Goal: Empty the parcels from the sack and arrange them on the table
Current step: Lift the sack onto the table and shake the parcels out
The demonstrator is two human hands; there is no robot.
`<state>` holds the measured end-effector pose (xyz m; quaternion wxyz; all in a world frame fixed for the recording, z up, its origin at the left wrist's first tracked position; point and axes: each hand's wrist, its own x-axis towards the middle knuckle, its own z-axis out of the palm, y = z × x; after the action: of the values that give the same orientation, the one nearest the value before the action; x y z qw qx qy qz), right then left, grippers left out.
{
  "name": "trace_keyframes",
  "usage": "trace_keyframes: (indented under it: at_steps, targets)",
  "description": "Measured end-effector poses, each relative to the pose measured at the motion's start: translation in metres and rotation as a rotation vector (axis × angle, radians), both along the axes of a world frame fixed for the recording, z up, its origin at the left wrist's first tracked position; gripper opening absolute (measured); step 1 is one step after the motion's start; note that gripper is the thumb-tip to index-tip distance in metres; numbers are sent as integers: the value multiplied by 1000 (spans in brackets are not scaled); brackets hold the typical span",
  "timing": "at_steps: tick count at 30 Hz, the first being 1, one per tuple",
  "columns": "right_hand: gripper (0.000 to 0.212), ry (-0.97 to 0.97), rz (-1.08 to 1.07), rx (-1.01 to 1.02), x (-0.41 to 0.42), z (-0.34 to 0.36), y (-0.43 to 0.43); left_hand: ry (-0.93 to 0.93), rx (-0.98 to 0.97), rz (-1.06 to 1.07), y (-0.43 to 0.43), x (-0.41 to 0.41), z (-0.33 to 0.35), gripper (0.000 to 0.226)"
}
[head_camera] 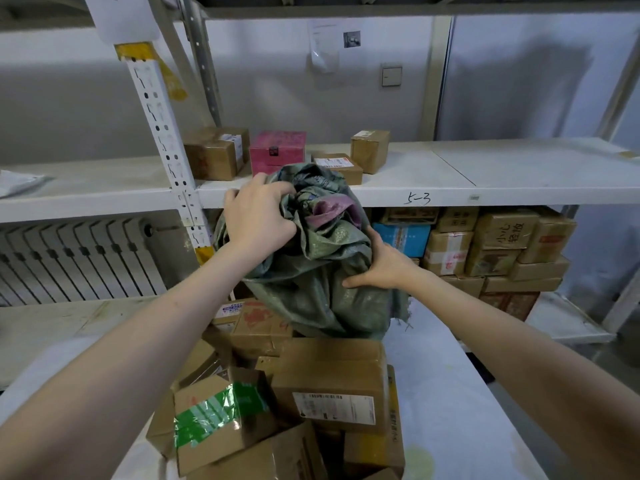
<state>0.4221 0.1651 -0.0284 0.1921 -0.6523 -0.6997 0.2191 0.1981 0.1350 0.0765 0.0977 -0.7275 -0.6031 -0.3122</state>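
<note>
A crumpled green woven sack [311, 285] with a purple patch is held up above the far end of the table [450, 393]. My left hand [258, 216] grips the bunched fabric at its top left. My right hand [379, 265] holds its right side, thumb pressed into the cloth. Below and in front of the sack lies a heap of brown cardboard parcels on the table: a large box with a white label [332, 386], a box with green tape [221, 417], and a box with red print [259, 323].
A white metal shelf [485, 174] stands behind the table and carries brown boxes [216, 152] and a pink box [277, 150]. Its lower level is stacked with several cartons [491, 244]. A perforated upright post [162, 140] is at left, a radiator [69, 261] beyond it.
</note>
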Motion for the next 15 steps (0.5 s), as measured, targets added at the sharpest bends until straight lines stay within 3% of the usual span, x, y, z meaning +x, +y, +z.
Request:
trace_keyframes:
  at_steps: [4,8,11,15]
  targets:
    - [111,-104,36,-74,3,0,-2,6,81,-18,1,8,7,51]
    - [126,267,21,-82,8,3,-7,-70,173,-16,2,9,17,48]
    - [118,212,90,-85,16,1,-11,-124,254,-11,2,12,24,46]
    - [58,262,55,16,8,-11,-15,-128,195,-1,3,23,18,50]
